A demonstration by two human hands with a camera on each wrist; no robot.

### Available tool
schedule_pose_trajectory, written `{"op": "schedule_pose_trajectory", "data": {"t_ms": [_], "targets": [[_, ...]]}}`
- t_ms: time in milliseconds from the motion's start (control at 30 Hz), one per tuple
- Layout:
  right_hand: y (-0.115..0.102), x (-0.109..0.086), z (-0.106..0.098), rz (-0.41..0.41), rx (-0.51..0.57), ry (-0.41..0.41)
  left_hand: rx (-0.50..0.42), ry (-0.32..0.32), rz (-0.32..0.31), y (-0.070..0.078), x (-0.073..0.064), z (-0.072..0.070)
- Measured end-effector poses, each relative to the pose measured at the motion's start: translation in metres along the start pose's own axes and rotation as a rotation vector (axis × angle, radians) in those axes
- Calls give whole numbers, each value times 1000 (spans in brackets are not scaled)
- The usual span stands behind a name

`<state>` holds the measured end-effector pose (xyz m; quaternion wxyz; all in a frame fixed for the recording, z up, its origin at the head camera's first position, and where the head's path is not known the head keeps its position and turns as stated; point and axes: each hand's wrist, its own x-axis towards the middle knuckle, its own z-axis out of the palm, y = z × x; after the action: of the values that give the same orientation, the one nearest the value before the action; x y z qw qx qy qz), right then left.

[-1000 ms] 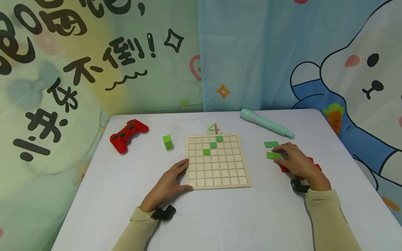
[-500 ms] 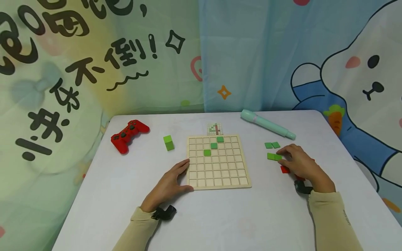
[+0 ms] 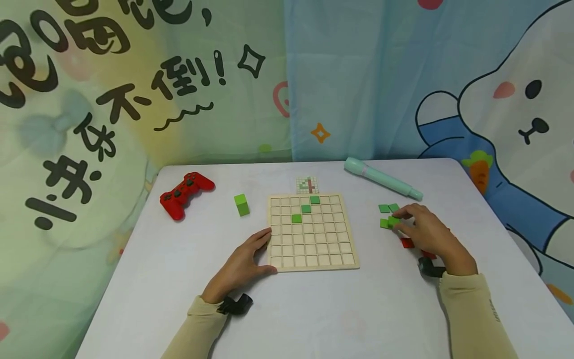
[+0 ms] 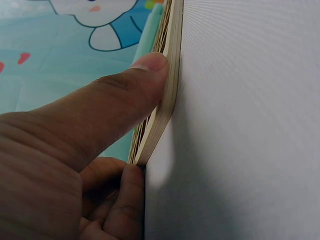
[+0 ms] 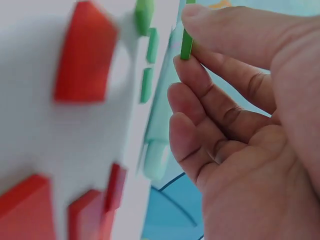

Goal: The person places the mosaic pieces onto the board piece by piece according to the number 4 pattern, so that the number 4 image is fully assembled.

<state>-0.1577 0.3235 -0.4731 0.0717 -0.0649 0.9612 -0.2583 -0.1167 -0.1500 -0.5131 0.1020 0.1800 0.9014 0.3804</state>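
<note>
My left hand (image 3: 240,266) rests against the near left corner of a wooden grid board (image 3: 315,248), thumb along the front edge and fingers along the left side. Three green tiles, one of them this dark green tile (image 3: 315,200), sit diagonally in the grid's upper part. At the right, my right hand (image 3: 428,235) pinches a small green tile (image 5: 186,45) between thumb and fingertips, lifted off the table. Beside it lies another green tile (image 3: 384,224), with two darker green tiles (image 3: 384,208) behind. Red tiles (image 3: 407,243) are partly hidden beneath the right hand.
A small pattern card (image 3: 307,185) lies behind the board. Left of the board stand stacked green blocks (image 3: 241,205) and a red game controller (image 3: 186,193). A mint-green pen-shaped tube (image 3: 382,178) lies at the back right. A printed curtain (image 3: 332,80) hangs behind the table.
My right hand has pinched one of the two adjoining green tiles and raised it from its neighbour. The left hand stays at the board's corner.
</note>
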Motion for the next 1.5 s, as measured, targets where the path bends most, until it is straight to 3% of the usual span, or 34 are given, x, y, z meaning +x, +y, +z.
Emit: {"op": "schedule_pose_trajectory", "data": {"t_ms": [233, 533, 833, 1100, 1333, 1500], "targets": [[-36, 6, -1, -130, -38, 10, 0, -3, -16, 0, -1, -1], [-92, 28, 7, -238, -54, -17, 0, 4, -22, -3, -5, -3], [-144, 49, 27, -385, -17, -54, -5, 6, -7, -2, -4, -4], [-177, 59, 58, -428, -15, -170, -16, -4, -6, -1, -3, -2], [-199, 71, 82, -481, -143, -209, -20, -10, -5, -2, 0, -2], [-205, 76, 95, -470, -204, -231, -18, -19, 5, -2, 1, -2]]}}
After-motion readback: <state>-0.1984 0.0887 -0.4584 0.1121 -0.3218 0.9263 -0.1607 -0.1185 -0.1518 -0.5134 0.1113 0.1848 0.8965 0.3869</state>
